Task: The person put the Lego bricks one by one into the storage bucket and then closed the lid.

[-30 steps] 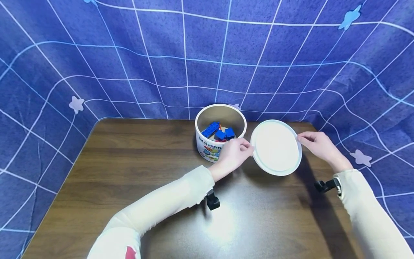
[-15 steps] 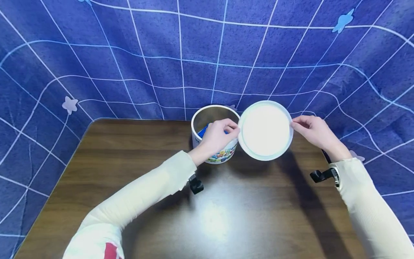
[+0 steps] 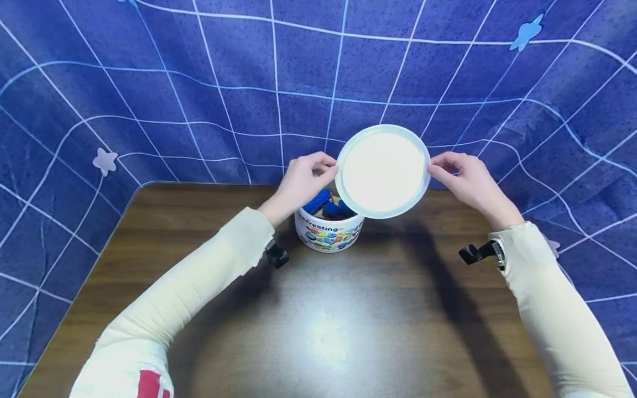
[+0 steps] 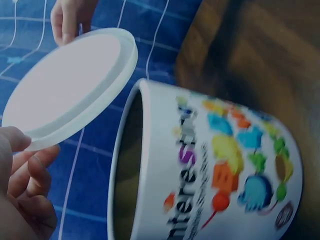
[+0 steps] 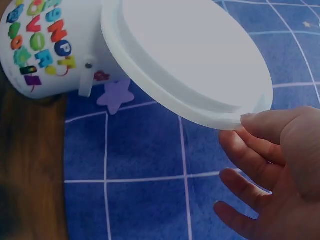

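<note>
A round white lid (image 3: 383, 171) is held up in the air between both hands, overlapping the back right of the bucket in the head view. My left hand (image 3: 304, 179) pinches its left edge between thumb and fingers. At the opposite edge my right hand (image 3: 463, 179) pinches it the same way; the right wrist view shows the thumb on the lid's rim (image 5: 230, 117) with the other fingers spread below. Under the lid stands the white bucket (image 3: 328, 235), upright and uncovered, printed with colourful letters and pictures. Blue building bricks (image 3: 318, 202) show inside it; the lid hides part of its mouth.
The bucket stands near the back edge of a brown wooden table (image 3: 209, 221). A blue curtain (image 3: 239, 66) with a white grid and stars hangs right behind that edge. On the bucket's side is a white handle mount (image 5: 87, 77).
Both hands have carried the lid up and to the left, from beside the bucket to above its right side. The bucket stays in its place on the table.
</note>
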Demonstrator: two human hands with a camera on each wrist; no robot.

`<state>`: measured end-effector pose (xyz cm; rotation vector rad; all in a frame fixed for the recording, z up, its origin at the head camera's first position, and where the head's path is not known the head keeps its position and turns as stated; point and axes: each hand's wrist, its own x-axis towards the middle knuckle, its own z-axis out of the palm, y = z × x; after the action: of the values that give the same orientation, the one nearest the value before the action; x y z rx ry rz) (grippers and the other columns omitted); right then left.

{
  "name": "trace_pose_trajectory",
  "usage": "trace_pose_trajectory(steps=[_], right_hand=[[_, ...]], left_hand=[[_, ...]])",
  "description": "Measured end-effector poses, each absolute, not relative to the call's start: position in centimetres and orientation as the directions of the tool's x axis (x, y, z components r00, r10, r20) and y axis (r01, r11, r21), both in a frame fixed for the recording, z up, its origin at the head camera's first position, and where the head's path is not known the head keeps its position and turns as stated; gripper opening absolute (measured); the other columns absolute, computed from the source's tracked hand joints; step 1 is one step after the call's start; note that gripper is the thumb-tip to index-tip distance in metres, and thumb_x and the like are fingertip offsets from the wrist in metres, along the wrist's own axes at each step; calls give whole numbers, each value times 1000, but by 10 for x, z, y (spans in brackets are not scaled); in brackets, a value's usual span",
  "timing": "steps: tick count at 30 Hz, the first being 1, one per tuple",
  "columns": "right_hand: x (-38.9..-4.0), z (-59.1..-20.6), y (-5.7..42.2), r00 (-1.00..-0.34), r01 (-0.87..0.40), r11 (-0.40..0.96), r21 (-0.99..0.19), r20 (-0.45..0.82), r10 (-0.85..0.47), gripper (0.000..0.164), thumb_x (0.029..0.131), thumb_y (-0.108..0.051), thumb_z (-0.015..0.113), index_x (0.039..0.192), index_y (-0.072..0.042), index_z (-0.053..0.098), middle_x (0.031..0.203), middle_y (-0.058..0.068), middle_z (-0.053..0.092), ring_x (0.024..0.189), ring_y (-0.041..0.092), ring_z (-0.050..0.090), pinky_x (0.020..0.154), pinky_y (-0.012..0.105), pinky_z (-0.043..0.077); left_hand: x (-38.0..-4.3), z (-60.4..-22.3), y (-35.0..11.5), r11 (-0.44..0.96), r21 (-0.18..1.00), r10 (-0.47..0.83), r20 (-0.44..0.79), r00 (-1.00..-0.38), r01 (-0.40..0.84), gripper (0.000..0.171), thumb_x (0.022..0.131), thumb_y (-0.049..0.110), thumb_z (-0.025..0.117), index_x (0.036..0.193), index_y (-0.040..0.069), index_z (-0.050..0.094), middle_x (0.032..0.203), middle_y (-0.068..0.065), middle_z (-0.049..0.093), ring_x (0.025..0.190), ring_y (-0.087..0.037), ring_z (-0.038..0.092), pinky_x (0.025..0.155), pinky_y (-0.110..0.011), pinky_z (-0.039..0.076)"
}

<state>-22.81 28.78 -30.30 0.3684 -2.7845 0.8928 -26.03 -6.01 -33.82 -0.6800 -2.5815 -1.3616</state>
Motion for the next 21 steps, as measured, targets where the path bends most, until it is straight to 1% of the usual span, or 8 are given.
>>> trace_pose_trajectory(steps=[5,8,11,14,17,21], right_hand=[[-239,-298,276,-933,-332,765,-552,309,-182,30,103,-29,65,115,-4,75,106,17,75,82,8,55,69,22,39],[-243,-298,270,-929,-340,753,-563,325,-177,30,104,-28,64,119,-4,73,106,16,74,90,14,58,76,25,41],[-247,-298,264,-914,-369,731,-574,366,-175,29,104,-26,63,122,-3,70,107,17,73,100,24,60,83,30,42],[-252,-299,257,-879,-427,711,-559,442,-180,25,103,-20,65,121,-2,70,107,19,73,102,30,60,83,34,41],[-256,-302,250,-831,-492,700,-518,519,-200,21,100,-12,67,118,-1,70,107,19,74,99,31,59,80,35,38],[-259,-308,242,-780,-548,690,-473,588,-215,18,98,-6,68,115,0,71,106,18,75,98,32,60,80,38,39]], left_hand=[[-273,-334,-72,500,707,333,376,-865,500,23,104,26,65,116,9,75,101,-6,79,87,-21,66,79,-33,52],[-278,-332,-78,507,693,336,389,-858,513,24,104,26,65,117,8,74,103,-8,78,85,-21,66,77,-31,51],[-282,-329,-83,504,685,335,407,-850,526,23,104,25,66,118,8,74,104,-9,78,80,-23,63,72,-30,50],[-287,-328,-90,515,666,328,428,-842,539,23,104,24,65,119,10,74,106,-8,78,71,-23,60,64,-29,46],[-292,-329,-96,543,642,317,441,-840,541,23,105,25,64,121,12,74,109,-6,78,65,-21,56,58,-27,43],[-295,-330,-102,552,638,307,443,-842,537,24,105,24,63,123,13,73,113,-6,78,58,-19,58,53,-24,45]])
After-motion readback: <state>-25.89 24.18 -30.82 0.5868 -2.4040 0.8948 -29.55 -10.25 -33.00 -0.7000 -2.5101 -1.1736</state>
